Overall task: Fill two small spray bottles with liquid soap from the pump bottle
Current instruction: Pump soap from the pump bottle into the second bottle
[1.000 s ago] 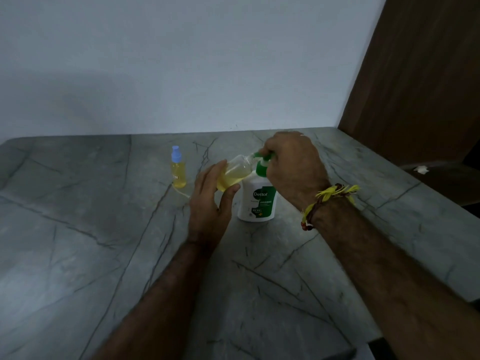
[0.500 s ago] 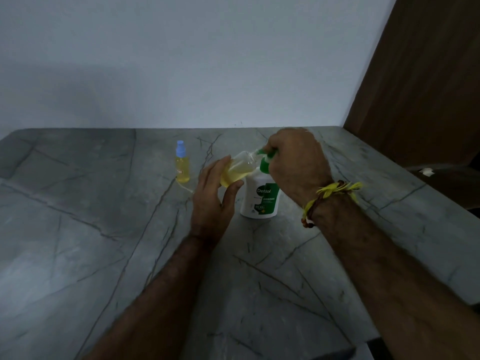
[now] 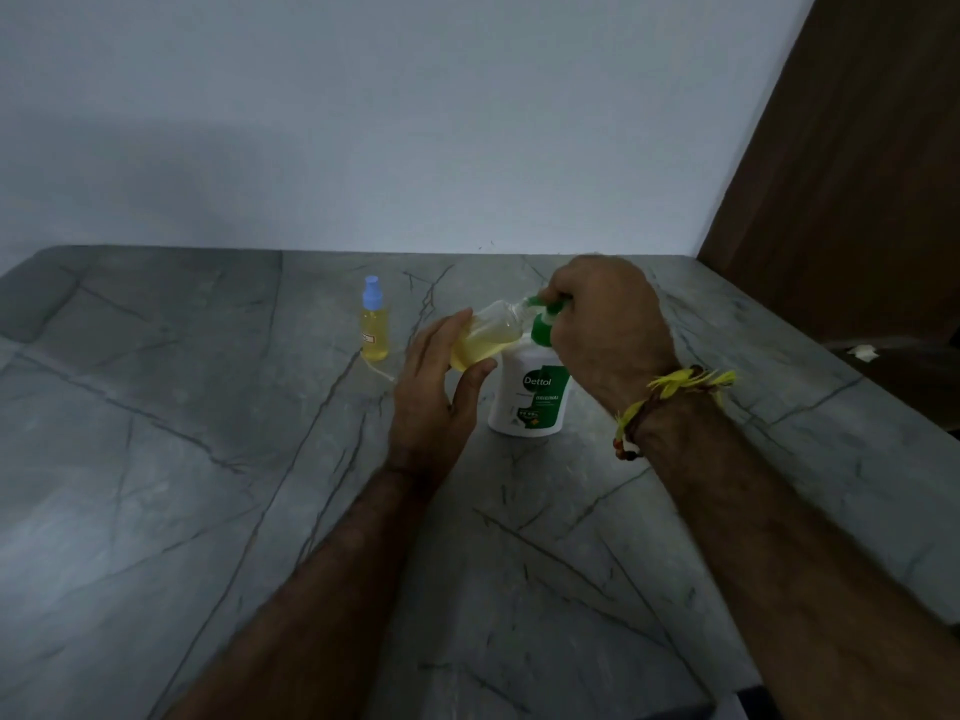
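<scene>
Soap going from the white pump bottle with the green pump head (image 3: 530, 392) into a small clear uncapped spray bottle part full of yellow liquid (image 3: 485, 337).

The left hand (image 3: 434, 392) holds the uncapped bottle tilted, fingers and thumb curled round its lower body, its mouth up at the green spout. The right hand (image 3: 605, 330), a yellow-and-brown thread band (image 3: 670, 402) on its wrist, is curled over the pump head and presses on it; the fingertips are hidden. The pump bottle stands upright on the grey veined stone tabletop (image 3: 208, 485), toward the far edge by the pale wall (image 3: 415, 122). The second small spray bottle, yellow liquid with a blue cap (image 3: 374, 324), stands upright near to the left, apart from both hands. Broad tabletop lies open left and near; a brown wooden panel (image 3: 857, 174) borders the right.
</scene>
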